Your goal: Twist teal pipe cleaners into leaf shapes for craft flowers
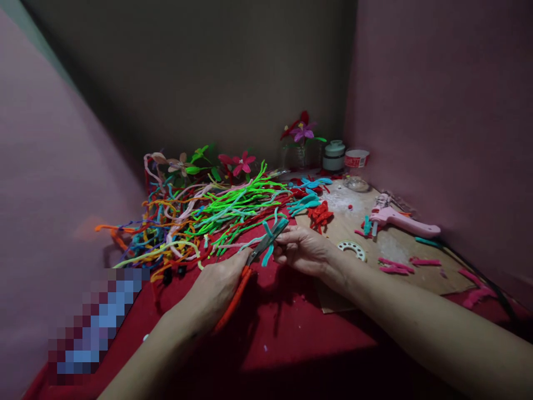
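Observation:
My left hand (222, 286) is closed around the orange handles of a pair of pliers (235, 303). The grey metal jaws point up and right, and they meet a teal pipe cleaner piece (268, 254) in front of my right hand. Pinched between the fingers of my right hand (302, 250) is the same bent teal piece, its short ends sticking out on several sides. Whether the jaws grip it or only lie against it, I cannot tell. Just beyond both hands lies a heap of bright green pipe cleaners (237, 203).
Orange, yellow and purple pipe cleaners (145, 239) tangle at the left. On the right, a cardboard sheet (366, 289) carries a pink glue gun (406, 221), a white ring with holes (352, 250) and pink pieces (395, 266). Pipe cleaner flowers (244, 162) and a lidded jar (334, 155) stand behind.

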